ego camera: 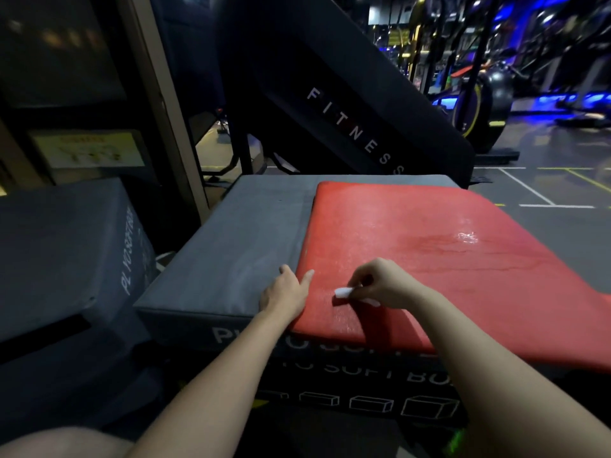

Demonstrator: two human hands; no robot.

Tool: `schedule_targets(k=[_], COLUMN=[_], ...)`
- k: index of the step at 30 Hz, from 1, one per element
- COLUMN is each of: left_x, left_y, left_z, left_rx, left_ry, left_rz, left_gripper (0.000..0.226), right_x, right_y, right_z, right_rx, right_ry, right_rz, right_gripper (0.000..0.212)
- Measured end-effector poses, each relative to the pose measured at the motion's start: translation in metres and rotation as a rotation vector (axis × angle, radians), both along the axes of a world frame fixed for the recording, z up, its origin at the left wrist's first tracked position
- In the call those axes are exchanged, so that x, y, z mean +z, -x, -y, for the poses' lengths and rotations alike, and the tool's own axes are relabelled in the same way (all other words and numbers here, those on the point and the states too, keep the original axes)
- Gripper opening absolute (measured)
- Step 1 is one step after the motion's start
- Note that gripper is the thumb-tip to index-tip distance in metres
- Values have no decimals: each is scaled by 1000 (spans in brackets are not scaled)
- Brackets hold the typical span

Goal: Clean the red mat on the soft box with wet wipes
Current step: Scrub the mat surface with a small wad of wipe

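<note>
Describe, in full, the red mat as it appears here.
The red mat is a flat, thin pad with a smooth, vinyl-like surface, lying on the grey soft box and overhanging its right side. A wet sheen glints toward its right. The left hand rests on its left edge; the right hand pinches a white wet wipe over its near part.

The red mat (429, 246) looks smooth, wet-glossy vinyl; the soft box (238, 246) is matt grey fabric.
</note>
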State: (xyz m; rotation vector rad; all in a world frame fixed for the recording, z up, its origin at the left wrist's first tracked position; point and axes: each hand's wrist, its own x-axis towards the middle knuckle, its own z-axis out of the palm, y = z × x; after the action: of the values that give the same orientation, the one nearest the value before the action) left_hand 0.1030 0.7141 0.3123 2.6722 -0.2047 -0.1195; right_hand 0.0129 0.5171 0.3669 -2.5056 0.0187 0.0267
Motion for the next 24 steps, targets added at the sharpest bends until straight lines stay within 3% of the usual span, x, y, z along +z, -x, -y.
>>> schedule_targets(k=[3,5,10,13,16,20,22,24], left_x=[-3,-1,1,0,7,13,9,5], left_y=[22,29,32,24,1,-47,-70,-92], left_z=[-13,-23,-31,-35,-40,-26,-16,-7], left_rx=[12,20,-5,-74,-141,-150,-187,-211], left_ry=[-7,-15,-71,-172,-148,-74,-86,-124], left_rz=[-5,-1,-14,-18,46,172,201,231], left_gripper=[66,67,67,67,49,39,38,39], right_x=[-12,-15,-18,-15,-4,-5,-12,-24], right_y=[-18,-29,-38,-36,-31,-29,-31,-42], right_z=[-7,-15,-20,-13,-6,-3,-5,-6], right_rx=[-72,-82,-125,-85,26,80,46,-9], right_ry=[61,92,59,44,-67,-90,-60,21], right_rz=[111,148,178,56,-91,-92,-21,91], right_gripper=[20,18,27,29,53,59,49,22])
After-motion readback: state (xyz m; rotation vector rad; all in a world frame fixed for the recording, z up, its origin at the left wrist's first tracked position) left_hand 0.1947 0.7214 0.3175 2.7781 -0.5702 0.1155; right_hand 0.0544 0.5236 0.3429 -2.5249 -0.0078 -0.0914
